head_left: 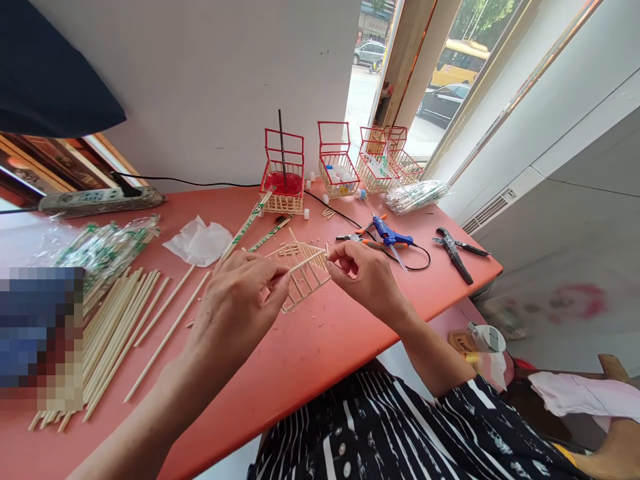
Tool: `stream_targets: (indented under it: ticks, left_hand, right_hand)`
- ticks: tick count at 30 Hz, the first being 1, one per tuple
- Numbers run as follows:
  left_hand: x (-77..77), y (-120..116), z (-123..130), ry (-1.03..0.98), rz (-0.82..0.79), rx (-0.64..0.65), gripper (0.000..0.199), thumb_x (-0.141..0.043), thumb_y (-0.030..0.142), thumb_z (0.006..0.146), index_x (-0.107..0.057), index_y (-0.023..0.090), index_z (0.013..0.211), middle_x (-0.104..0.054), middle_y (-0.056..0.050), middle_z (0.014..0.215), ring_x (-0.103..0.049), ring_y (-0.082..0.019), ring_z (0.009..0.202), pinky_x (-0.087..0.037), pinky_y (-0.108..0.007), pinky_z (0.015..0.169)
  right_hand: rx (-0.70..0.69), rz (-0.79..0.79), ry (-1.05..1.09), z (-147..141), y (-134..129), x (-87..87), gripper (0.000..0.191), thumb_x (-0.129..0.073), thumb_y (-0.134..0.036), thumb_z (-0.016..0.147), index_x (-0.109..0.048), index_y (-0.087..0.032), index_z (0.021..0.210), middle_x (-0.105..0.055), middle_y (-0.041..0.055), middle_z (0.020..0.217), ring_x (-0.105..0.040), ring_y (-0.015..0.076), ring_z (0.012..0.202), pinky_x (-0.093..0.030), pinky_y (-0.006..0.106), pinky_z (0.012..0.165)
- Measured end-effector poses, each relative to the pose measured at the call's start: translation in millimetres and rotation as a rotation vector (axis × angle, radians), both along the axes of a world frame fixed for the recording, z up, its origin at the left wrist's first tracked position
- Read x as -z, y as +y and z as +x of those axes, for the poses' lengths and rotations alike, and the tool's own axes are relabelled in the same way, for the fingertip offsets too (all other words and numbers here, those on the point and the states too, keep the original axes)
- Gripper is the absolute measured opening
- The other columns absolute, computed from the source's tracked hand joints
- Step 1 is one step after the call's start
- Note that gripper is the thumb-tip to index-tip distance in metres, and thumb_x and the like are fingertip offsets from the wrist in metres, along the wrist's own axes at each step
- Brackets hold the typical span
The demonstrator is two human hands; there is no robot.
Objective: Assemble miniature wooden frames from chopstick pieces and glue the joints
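Note:
My left hand (243, 300) pinches the left end of a thin wooden stick (306, 260). At the stick's right end, the thumb and fingers of my right hand (361, 272) are pressed together around a small piece that I cannot make out well. Beneath the stick lies a flat wooden frame with crossbars (306, 283), its left part partly behind my left hand. Small cut stick pieces (289, 251) and crumbs are scattered around the frame on the red table (300, 360).
Small stick baskets with red rims (337, 175) stand along the back. To the right are a blue glue gun (390, 233) and black-handled pliers (454, 257). Long sticks (123, 333), a white tissue (199, 241) and plastic-wrapped packs (107, 247) lie on the left.

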State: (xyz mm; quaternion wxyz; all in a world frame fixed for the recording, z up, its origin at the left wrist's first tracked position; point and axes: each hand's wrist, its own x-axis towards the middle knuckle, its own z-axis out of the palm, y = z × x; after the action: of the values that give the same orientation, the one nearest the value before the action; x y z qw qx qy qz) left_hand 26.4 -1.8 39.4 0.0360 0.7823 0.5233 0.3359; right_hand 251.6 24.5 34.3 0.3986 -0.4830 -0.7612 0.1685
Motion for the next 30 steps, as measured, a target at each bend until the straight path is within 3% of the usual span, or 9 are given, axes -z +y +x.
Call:
stream_targets:
  ticks: [9,16,30]
  left_hand:
    - [-13.4,11.2,7.5,-0.044,-0.059,0.054,0.030,-0.055,0.035,0.099,-0.081,0.022,0.097,-0.078,-0.006,0.087,-0.070,-0.026,0.090,-0.053,-0.035,0.082]
    - [-11.9,11.4,8.0,-0.047,-0.030,0.097,0.033,-0.052,0.034,0.101,-0.079,0.022,0.086,-0.079,-0.006,0.084,-0.072,-0.025,0.086,-0.053,-0.036,0.080]
    - [-5.9,10.9,5.7,-0.059,0.040,0.164,0.029,-0.054,0.028,0.102,-0.080,0.022,0.091,-0.080,-0.006,0.086,-0.072,-0.025,0.085,-0.052,-0.035,0.076]
  right_hand:
    - [0.089,-0.043,-0.032,2.0,1.1,-7.0,0.005,-0.068,-0.022,0.090,-0.071,-0.018,0.088,-0.059,-0.0042,0.068,-0.051,0.0109,0.063,-0.040,0.025,0.066]
    - [0.098,-0.063,-0.017,2.3,5.3,-3.9,0.004,-0.067,-0.021,0.089,-0.070,-0.018,0.088,-0.060,-0.0040,0.069,-0.050,0.0106,0.062,-0.040,0.025,0.065]
    - [0.091,-0.025,-0.220,-0.9,0.4,-9.4,0.007,-0.068,-0.020,0.092,-0.066,-0.020,0.086,-0.062,-0.0030,0.071,-0.057,0.0131,0.068,-0.036,0.025,0.067]
